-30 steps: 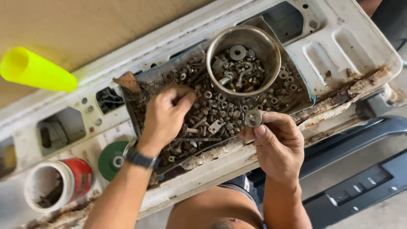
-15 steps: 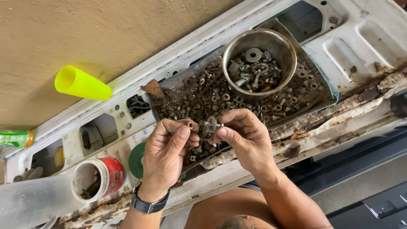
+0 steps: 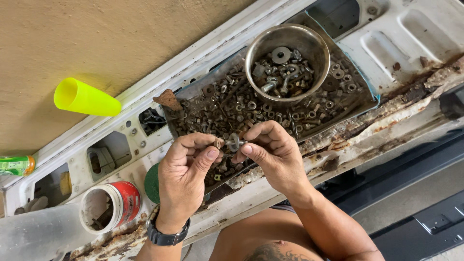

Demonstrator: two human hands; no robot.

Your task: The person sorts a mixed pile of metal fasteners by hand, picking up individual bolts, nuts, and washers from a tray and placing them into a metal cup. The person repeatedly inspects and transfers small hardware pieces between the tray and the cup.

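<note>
Over the near edge of a rusted white metal panel [image 3: 367, 130], the two hands meet at a small piece of hardware. The left hand [image 3: 186, 176], with a dark wristwatch [image 3: 166, 236] on its wrist, has its thumb and fingers closed on the end of a small bolt [image 3: 222, 143]. The right hand [image 3: 273, 152] pinches a round washer [image 3: 235, 141] on that bolt between thumb and forefinger, the other fingers curled. Bolt and washer sit between the two sets of fingertips, just above the near side of a shallow tray [image 3: 193, 92] that is heaped with rusty nuts, bolts and washers. To the left, near the left wrist, a red and white tub [image 3: 113, 205] lies on its side beside a green disc [image 3: 152, 183]. Farther off, a round steel bowl [image 3: 309, 41] holding more nuts and washers rests on the heap in the tray. Beyond the panel, a yellow-green plastic cup [image 3: 84, 98] lies on its side on the tan floor [image 3: 121, 34], with a green bottle [image 3: 17, 165] at the left edge.
</note>
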